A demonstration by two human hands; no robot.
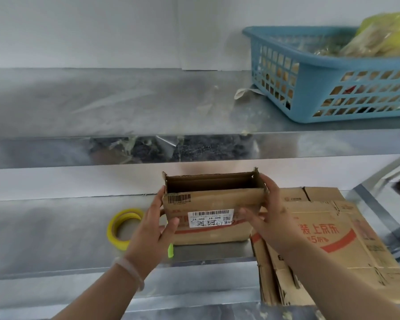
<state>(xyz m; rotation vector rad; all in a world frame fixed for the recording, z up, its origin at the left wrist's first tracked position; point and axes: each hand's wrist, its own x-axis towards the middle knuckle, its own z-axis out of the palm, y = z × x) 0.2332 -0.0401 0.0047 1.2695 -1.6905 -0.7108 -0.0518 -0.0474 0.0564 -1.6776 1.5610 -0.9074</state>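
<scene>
A small brown cardboard box (211,204) stands open-topped on the lower steel shelf (56,227), a white barcode label on its near face. My left hand (156,225) grips its left end, thumb on the front face and fingers round the side. On the right end, my right hand (267,215) holds the box with fingers up the side and thumb across the front. A pale bracelet circles my left wrist.
Flattened printed cardboard boxes (328,241) lie stacked right of the box, overhanging the shelf edge. A yellow tape roll (121,228) sits to the left; a small green object (170,250) lies below my left hand. A blue basket (333,75) holding bagged goods occupies the upper shelf's right.
</scene>
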